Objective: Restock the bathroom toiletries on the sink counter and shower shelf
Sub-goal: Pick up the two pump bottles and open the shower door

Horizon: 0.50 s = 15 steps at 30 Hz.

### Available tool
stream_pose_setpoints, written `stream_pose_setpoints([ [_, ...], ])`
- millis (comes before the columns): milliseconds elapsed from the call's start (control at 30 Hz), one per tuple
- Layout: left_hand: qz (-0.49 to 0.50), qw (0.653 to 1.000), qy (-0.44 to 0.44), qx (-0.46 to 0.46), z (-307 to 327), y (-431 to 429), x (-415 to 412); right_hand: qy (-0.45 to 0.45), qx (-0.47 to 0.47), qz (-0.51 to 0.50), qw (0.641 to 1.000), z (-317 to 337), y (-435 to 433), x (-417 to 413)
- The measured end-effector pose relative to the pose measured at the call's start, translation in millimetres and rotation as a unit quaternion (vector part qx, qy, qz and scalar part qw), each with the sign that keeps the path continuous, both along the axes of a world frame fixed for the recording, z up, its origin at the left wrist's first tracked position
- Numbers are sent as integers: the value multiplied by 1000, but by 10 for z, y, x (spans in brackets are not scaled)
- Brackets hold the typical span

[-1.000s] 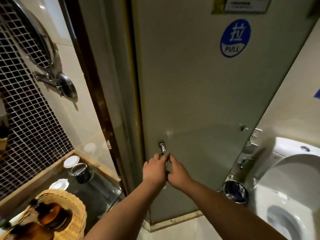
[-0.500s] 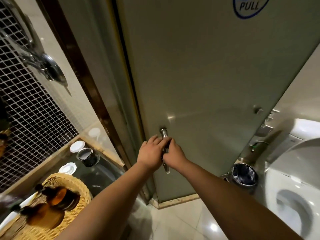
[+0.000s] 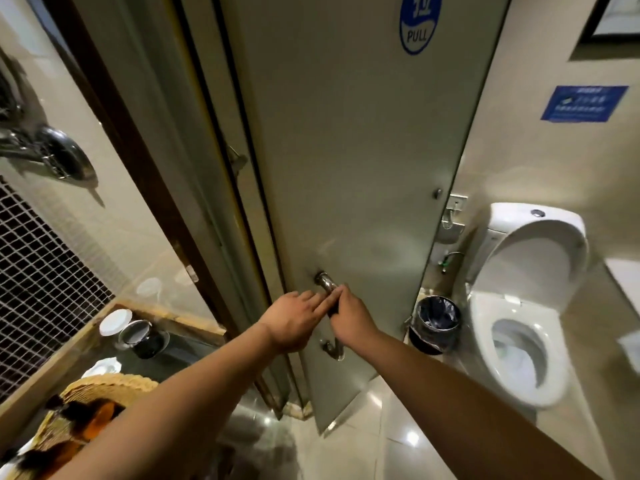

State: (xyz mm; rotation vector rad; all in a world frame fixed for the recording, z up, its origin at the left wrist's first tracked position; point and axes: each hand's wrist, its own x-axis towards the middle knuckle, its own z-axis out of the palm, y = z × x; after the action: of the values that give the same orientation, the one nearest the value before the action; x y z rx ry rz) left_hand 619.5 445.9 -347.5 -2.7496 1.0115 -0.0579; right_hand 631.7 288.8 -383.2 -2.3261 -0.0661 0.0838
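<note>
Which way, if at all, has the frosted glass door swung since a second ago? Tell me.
Yes. The frosted glass door has swung open toward the person: its handle-side edge now stands clear of the fixed door frame, pulled by the right hand on the chrome handle.

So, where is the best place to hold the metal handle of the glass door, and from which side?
Grip the straight middle bar of the door handle, between its two mounts, coming from the front. It stands upright and off the frosted glass door, so fingers can wrap behind it. The right hand is already closed on it; the left hand lies beside it.
</note>
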Motion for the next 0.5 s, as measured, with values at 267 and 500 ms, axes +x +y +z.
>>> stream_pose_setpoints([
  [267, -325, 943, -34, -56, 161, -140, -615, -14, -21, -95, 995, 10, -587, -733],
  [500, -341, 930, -75, -113, 179, -426, -840, -12, -36, -191, 981, 27, -1031, -1347],
])
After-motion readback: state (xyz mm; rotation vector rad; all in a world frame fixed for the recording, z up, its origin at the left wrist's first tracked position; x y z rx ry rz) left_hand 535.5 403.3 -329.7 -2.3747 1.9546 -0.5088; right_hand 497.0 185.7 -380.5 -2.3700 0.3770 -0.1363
